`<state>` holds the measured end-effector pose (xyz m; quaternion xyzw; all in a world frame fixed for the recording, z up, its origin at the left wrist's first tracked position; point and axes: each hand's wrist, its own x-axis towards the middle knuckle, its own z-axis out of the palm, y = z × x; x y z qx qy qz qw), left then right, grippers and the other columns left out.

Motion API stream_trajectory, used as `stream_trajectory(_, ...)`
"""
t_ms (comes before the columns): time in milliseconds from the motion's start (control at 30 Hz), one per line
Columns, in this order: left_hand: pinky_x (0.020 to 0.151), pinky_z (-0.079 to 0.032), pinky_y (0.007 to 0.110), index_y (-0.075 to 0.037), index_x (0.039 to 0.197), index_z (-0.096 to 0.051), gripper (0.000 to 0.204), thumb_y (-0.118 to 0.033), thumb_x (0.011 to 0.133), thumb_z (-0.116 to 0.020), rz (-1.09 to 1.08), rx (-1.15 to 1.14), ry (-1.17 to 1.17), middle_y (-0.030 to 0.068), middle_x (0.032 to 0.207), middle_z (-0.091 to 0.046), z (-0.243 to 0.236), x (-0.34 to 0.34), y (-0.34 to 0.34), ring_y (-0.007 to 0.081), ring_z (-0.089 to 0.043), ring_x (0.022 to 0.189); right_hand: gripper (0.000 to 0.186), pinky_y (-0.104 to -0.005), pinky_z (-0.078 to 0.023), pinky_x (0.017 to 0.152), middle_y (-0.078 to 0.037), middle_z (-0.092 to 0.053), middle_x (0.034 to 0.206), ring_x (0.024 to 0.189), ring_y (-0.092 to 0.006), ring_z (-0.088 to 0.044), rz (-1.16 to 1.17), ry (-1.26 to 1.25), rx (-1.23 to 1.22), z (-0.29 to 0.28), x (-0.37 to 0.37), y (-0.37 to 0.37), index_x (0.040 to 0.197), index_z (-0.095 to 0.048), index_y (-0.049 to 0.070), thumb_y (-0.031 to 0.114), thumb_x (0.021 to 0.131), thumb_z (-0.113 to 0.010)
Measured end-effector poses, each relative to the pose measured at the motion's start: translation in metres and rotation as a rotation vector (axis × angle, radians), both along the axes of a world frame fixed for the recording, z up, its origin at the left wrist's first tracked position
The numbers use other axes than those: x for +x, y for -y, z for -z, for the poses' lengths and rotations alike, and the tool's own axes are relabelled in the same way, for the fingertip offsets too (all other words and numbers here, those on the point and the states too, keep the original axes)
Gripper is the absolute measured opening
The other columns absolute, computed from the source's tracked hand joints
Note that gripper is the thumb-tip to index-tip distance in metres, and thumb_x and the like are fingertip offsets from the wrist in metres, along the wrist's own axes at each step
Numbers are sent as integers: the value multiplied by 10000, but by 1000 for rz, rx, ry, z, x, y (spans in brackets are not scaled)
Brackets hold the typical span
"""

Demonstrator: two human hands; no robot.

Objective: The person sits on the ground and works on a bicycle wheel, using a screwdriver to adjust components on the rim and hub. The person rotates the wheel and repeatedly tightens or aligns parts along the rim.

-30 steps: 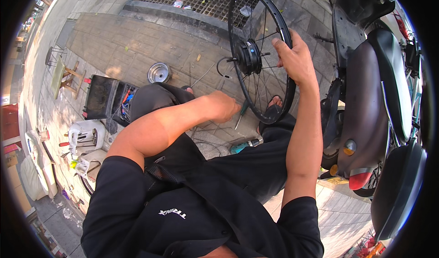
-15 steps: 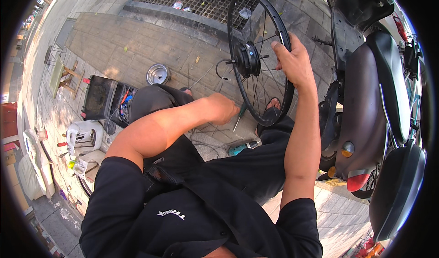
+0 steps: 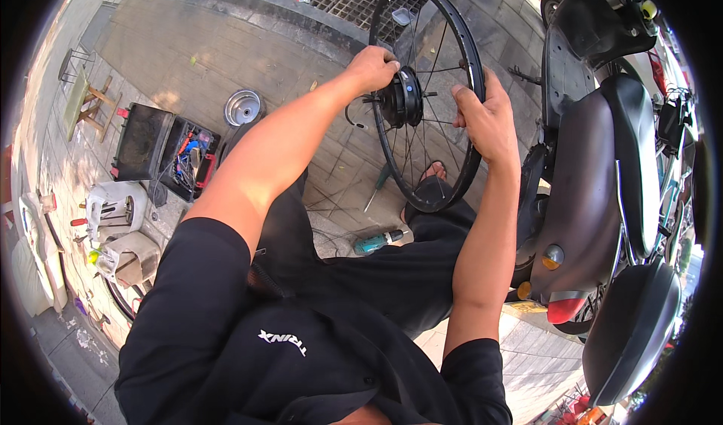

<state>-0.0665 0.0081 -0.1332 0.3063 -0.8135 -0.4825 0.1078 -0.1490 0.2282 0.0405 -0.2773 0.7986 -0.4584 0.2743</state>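
Head view: my left grip (image 3: pixel 369 70) has moved up from low beside the screwdriver (image 3: pixel 383 176) to the left side of the spoked wheel (image 3: pixel 413 97), its fingertips just above the dark hub (image 3: pixel 396 103); I cannot tell whether they pinch something or only touch. My right grip (image 3: pixel 488 124) has kept its place, holding the right side of the rim (image 3: pixel 474 57). That puts both my grips at the wheel, leaving the screwdriver lying alone on the pavement (image 3: pixel 188 71). The wheel stands tilted, with a sandalled foot (image 3: pixel 433 170) showing through its lower part; I cannot tell what supports it below. A short black cable (image 3: pixel 347 114) hooks out left of the hub. Farther out are a teal drill (image 3: pixel 375 242) nearer the body, a silver bowl (image 3: pixel 243 107) and open toolbox (image 3: pixel 141 145) at left, and a parked scooter (image 3: pixel 578 173) at right.
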Motion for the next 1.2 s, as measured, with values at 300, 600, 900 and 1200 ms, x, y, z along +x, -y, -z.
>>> stream_trajectory(300,1002,-549,422,57,1249,-725,516,-343,924,-751,25,14,106,233,1178,-763,26,-17,-3,351,-732,1113,557,-348,-541,767,-112,-688,932,782,-184,-654,-51,-65,35,2,-3,-12,1399,-598,-22,231,911,-685)
stream_trajectory(600,821,-557,310,51,1189,-702,598,-503,972,-762,79,487,-553,92,1034,-755,-128,0,-44,139,-683,927,730,-334,-519,871,-100,-658,1007,953,-189,-637,-125,-98,-139,7,-3,-17,1508,-476,-42,172,837,-670)
stream_trajectory(900,760,-659,395,59,1213,-652,336,-205,1013,-711,140,787,-477,122,1077,-721,-152,-4,-49,244,-749,947,549,-345,-520,965,-90,-705,1101,1035,-193,-650,8,124,-228,2,-34,-40,1473,-601,15,320,1017,-607)
stream_trajectory(1200,825,-654,419,61,1231,-657,313,-192,1049,-687,125,859,-482,147,1118,-720,-153,-6,-24,285,-747,1008,387,-318,-552,861,-47,-701,1005,892,-148,-647,-183,165,76,9,-7,-49,1324,-684,-21,214,1047,-551)
